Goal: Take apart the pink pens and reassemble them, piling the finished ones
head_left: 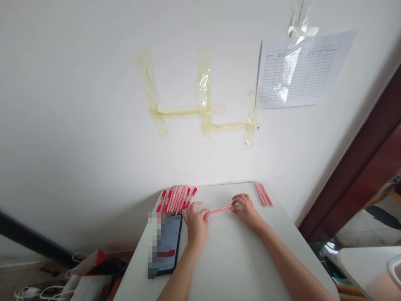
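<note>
A slim pink pen point(221, 210) is stretched between my two hands, just above or on the white table point(232, 259); I cannot tell which. My left hand point(197, 223) pinches its left end between thumb and finger, the other fingers raised. At the opposite end, my right hand point(247, 210) has its fingertips closed on the pen. Left of my left hand lies a row of several pink pens point(178, 198), some with red parts. Beyond my right hand, a small group of pink pens point(263, 194) rests near the table's back right corner.
A phone point(171, 244) with a lit screen, partly pixelated, lies left of my left forearm. Behind the table rises a white wall point(94, 125) with yellowish tape point(181, 113) and a printed sheet point(300, 75). Bags and cables point(84, 274) sit on the floor at left.
</note>
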Motion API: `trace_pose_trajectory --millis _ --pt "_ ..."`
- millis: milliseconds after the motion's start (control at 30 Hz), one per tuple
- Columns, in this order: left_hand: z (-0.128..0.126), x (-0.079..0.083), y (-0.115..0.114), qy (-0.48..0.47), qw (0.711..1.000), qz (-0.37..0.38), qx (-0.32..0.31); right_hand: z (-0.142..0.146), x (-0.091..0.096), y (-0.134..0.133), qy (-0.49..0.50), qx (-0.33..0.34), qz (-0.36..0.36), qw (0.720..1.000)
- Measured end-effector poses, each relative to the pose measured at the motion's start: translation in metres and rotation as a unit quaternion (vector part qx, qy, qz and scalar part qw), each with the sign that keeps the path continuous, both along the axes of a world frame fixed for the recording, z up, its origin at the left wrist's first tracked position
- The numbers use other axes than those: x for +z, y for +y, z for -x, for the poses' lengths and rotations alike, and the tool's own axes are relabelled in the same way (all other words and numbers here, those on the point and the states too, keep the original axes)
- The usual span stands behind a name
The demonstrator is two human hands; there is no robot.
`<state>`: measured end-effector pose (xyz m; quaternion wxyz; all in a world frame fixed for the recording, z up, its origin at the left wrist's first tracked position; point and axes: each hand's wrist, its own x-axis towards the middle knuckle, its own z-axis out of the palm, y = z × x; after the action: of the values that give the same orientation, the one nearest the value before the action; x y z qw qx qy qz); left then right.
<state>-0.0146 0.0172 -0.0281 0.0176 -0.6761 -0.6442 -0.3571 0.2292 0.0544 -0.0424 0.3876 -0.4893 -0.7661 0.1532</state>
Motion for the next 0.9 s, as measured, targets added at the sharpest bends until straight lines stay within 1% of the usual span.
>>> trace_pose_trajectory --millis 233,400,533,900 --pt "0.0012 -0.0021 0.0016 0.001 1.000 -0.023 -0.005 0.0007 0.0021 -0.0018 -0.013 0.000 0.028 1.000" --pt "0.0017 -0.0013 0.0010 0.013 1.000 -0.024 -0.001 0.0026 0.0071 -0.0040 -0.029 -0.002 0.038 0.999" --pt "0.0006 -0.0017 0.0007 0.015 1.000 -0.024 0.000 0.0028 0.0083 -0.0044 -0.031 0.000 0.031 0.999" --pt "0.0006 0.0014 0.0001 0.003 1.000 -0.015 -0.004 0.0013 0.0030 -0.0005 -0.010 -0.001 0.007 1.000"
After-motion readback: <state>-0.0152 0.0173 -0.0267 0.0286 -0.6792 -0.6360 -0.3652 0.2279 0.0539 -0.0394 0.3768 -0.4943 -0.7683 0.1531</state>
